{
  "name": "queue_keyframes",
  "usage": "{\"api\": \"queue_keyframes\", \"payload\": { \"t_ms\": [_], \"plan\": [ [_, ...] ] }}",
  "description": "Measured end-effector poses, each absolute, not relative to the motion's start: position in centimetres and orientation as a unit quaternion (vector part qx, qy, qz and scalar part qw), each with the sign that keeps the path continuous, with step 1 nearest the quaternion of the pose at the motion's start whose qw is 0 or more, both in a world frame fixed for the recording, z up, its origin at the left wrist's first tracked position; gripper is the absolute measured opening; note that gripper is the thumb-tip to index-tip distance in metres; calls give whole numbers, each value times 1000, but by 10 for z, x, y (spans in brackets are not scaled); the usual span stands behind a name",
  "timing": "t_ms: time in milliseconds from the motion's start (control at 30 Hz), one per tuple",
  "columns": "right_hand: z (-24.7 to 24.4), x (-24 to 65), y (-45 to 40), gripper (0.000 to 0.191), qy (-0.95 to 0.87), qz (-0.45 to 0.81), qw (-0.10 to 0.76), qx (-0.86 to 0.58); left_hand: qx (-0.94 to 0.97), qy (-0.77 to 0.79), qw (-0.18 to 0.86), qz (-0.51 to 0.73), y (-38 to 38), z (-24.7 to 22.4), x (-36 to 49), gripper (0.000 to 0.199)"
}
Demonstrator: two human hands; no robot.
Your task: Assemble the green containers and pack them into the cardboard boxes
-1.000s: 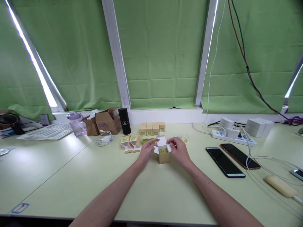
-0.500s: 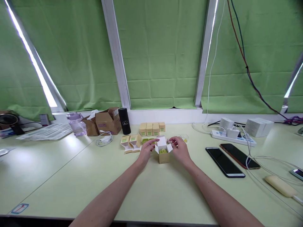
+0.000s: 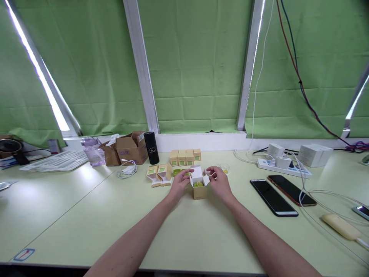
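A small kraft box [image 3: 200,192] stands on the table between my hands, its white lid and side flaps raised, with a yellow-green item [image 3: 198,184] inside. My left hand [image 3: 180,184] is at the box's left flap, fingers apart and reaching toward the lid. On the right, my right hand [image 3: 219,182] has its thumb and fingers curled together beside the right flap; what they pinch, if anything, is too small to make out. Green pieces [image 3: 176,172] lie behind my left hand. Two opened kraft boxes [image 3: 159,175] sit to the left, and several closed ones [image 3: 185,157] stand in a row behind.
A clear round container [image 3: 224,168] is behind my right hand. Two phones [image 3: 273,197], a power strip [image 3: 284,168] and loose white cables lie to the right. A black cylinder [image 3: 151,147], a cardboard box [image 3: 132,148] and a purple bottle [image 3: 93,152] stand at the back left.
My left hand has shifted slightly at the left flap, which leans further inward. My right hand has barely moved, and the box stays in place.
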State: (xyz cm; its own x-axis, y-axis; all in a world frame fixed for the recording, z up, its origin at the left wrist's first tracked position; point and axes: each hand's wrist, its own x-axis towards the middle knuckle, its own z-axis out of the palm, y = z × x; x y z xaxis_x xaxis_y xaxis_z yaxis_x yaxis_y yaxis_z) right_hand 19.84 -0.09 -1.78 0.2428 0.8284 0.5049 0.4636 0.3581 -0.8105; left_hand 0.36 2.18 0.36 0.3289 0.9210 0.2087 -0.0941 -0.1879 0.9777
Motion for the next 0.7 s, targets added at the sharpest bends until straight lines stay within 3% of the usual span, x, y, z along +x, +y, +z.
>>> {"api": "queue_keyframes", "payload": {
  "t_ms": [267, 700],
  "plan": [
    [-18, 198, -1, 28, -591, 158, 576, -543, 612, 326, 548, 469, 19, 4, 4, 41],
    [-19, 199, 0, 30, -587, 171, 568, -552, 632, 330, 529, 459, 18, 0, 7, 52]
  ]
}}
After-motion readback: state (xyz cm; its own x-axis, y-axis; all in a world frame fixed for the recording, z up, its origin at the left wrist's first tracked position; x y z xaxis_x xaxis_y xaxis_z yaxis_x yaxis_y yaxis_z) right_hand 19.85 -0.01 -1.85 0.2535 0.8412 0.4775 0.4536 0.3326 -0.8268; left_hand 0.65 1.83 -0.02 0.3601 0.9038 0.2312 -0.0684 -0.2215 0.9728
